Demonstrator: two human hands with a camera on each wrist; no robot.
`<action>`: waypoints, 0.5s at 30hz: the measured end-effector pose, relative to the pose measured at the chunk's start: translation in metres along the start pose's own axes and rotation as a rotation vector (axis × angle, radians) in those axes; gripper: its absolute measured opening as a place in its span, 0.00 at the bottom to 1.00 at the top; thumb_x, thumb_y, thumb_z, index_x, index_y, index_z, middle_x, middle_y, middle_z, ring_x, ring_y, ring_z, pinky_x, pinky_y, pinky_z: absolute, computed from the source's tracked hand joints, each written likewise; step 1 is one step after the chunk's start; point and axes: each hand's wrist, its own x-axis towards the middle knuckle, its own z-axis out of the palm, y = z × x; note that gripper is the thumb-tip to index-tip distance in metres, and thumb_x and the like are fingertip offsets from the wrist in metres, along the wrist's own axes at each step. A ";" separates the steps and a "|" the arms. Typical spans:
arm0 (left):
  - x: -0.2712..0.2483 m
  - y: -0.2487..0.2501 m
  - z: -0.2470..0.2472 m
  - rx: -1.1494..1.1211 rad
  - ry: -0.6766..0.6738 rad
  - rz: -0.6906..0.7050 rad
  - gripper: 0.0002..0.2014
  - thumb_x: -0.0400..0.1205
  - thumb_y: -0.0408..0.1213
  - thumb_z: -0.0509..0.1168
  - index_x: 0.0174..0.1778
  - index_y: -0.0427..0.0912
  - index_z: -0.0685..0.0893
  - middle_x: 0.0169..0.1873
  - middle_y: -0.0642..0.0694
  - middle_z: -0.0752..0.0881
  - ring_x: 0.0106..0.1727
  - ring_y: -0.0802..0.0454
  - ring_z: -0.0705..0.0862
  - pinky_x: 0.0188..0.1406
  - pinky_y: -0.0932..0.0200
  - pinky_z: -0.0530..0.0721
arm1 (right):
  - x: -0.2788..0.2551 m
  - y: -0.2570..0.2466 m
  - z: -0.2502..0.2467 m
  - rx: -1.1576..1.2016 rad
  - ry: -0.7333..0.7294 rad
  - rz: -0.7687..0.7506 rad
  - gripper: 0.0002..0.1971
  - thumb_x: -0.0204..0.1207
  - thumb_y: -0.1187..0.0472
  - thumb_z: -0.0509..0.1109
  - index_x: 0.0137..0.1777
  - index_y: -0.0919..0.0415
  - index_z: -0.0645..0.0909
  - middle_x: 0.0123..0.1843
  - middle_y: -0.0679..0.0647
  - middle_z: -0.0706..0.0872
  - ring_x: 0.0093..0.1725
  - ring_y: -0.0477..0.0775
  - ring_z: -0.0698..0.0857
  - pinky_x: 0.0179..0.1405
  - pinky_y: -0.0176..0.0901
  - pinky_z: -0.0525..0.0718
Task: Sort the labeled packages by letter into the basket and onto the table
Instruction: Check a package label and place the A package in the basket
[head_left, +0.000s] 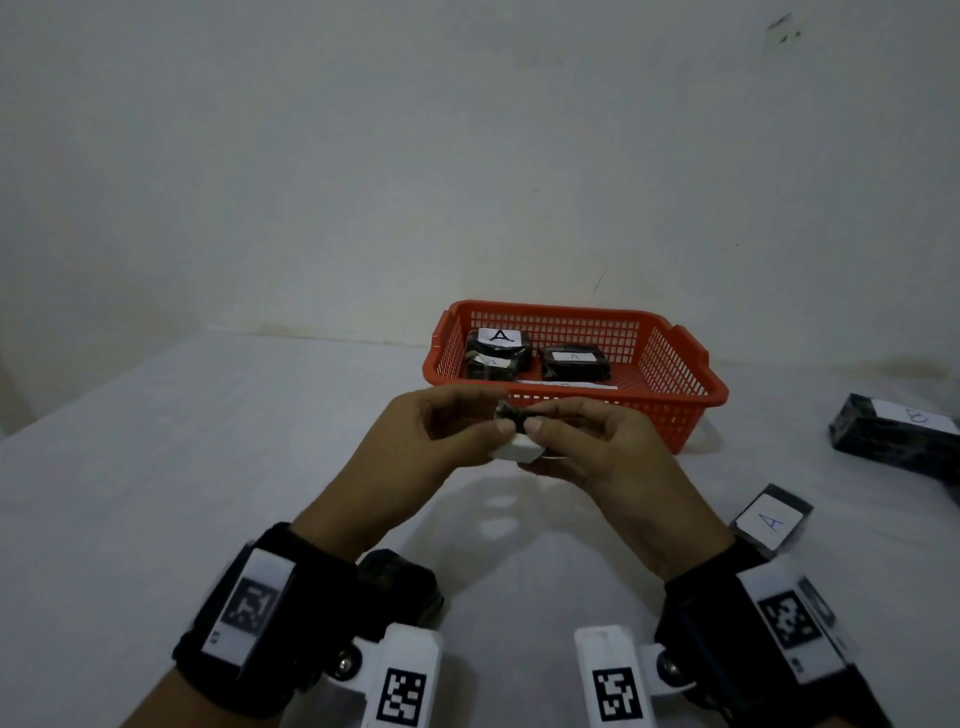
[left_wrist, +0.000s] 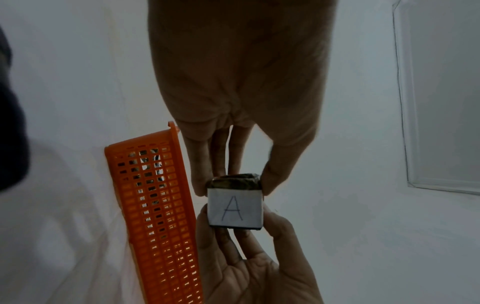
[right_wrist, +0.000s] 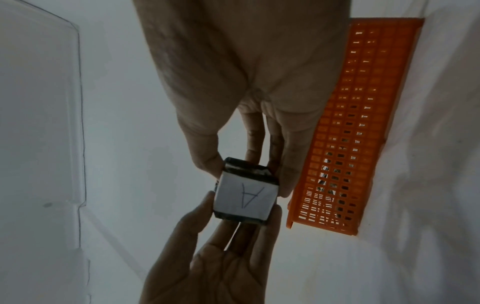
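Both hands hold one small dark package (head_left: 515, 434) in the air, just in front of the red basket (head_left: 675, 415). Its white label reads A (left_wrist: 233, 208). My left hand (head_left: 500, 426) pinches one end between thumb and fingers, and my right hand (head_left: 535, 429) pinches the other end. In the right wrist view the same package (right_wrist: 245, 195) shows its A label upside down, beside the basket wall (right_wrist: 363, 123). Inside the basket lie a package labelled A (head_left: 498, 349) and a second dark labelled package (head_left: 574, 362).
On the white table (head_left: 208, 467), a package labelled A (head_left: 771, 521) lies at the near right. A larger dark package (head_left: 893, 432) sits at the far right; I cannot read its label. Another dark package (head_left: 402, 582) lies under my left wrist. A white wall stands behind the table.
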 end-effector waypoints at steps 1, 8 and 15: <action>0.001 -0.001 0.000 0.010 0.021 -0.007 0.14 0.81 0.40 0.73 0.62 0.50 0.90 0.51 0.54 0.94 0.54 0.57 0.92 0.54 0.61 0.91 | 0.000 0.000 0.000 -0.004 -0.004 0.006 0.10 0.80 0.65 0.76 0.59 0.67 0.89 0.56 0.59 0.95 0.56 0.58 0.95 0.58 0.52 0.94; 0.004 -0.005 0.001 0.024 0.049 -0.023 0.09 0.82 0.38 0.72 0.57 0.47 0.92 0.47 0.52 0.94 0.51 0.57 0.93 0.49 0.65 0.91 | 0.001 0.001 0.003 -0.013 -0.003 0.014 0.10 0.79 0.65 0.77 0.58 0.66 0.89 0.55 0.59 0.95 0.55 0.58 0.95 0.59 0.53 0.93; 0.010 -0.001 -0.004 -0.001 0.080 -0.077 0.10 0.79 0.39 0.75 0.55 0.49 0.92 0.47 0.53 0.94 0.50 0.57 0.93 0.42 0.66 0.90 | -0.001 -0.001 0.003 -0.094 -0.065 0.004 0.13 0.78 0.59 0.79 0.62 0.57 0.90 0.59 0.53 0.94 0.60 0.53 0.93 0.65 0.54 0.91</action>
